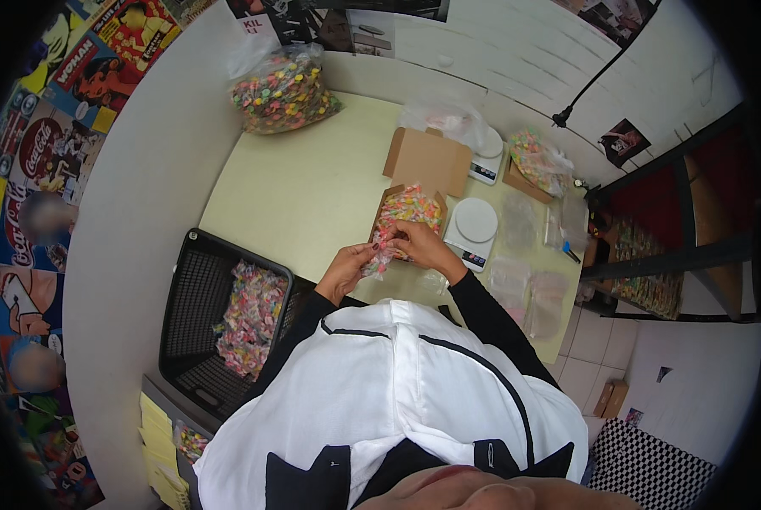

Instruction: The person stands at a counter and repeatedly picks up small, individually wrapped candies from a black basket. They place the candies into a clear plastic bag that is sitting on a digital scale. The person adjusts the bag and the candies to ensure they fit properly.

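Note:
Both my hands meet over the front edge of an open cardboard box [455, 159] filled with wrapped candies [412, 207]. Between them is a small clear plastic bag of candies [376, 266]. My left hand [348, 269] grips the bag's left side with thumb and fingers. My right hand [422, 245] pinches the upper part of the same bag, its fingertips close to the left ones. Just right of the box stands a white kitchen scale [476, 220] with a round plate and nothing on it.
A black plastic basket [186, 306] holding bagged candies stands at left. A large bag of colourful candies [285, 95] is at the back left. A second scale [487, 171], a smaller candy bag [533, 156], flat clear bags [517, 220] and a blue marker-like item [570, 251] lie at right.

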{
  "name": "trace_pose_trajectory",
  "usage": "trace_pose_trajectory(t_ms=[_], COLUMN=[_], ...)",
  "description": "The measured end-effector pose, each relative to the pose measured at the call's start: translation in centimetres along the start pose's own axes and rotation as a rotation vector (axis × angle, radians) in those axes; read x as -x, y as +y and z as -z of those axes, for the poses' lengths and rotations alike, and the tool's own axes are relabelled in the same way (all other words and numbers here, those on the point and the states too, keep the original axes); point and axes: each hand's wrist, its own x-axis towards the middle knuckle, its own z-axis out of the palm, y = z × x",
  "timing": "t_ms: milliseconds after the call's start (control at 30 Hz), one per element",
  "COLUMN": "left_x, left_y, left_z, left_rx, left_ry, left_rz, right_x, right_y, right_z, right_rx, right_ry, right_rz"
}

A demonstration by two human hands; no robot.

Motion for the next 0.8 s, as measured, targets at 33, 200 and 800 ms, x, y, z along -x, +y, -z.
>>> trace_pose_trajectory(t_ms=[33, 200, 800], left_x=[0.1, 0.8, 1.7], left_y=[0.1, 0.1, -0.2], left_z=[0.0, 0.5, 0.3], left_rx=[0.016, 0.097, 0.015], left_ry=[0.005, -0.012, 0.070], left_rz=[-0.003, -0.044, -0.095], right_x=[0.0, 0.2, 0.7], right_y=[-0.1, -0.3, 0.2], right_z=[-0.1, -0.8, -2.9], right_rx=[0.028, 0.086, 0.056], right_ry=[-0.007, 0.004, 0.032], right_rz=[-0.030, 0.096, 0.090])
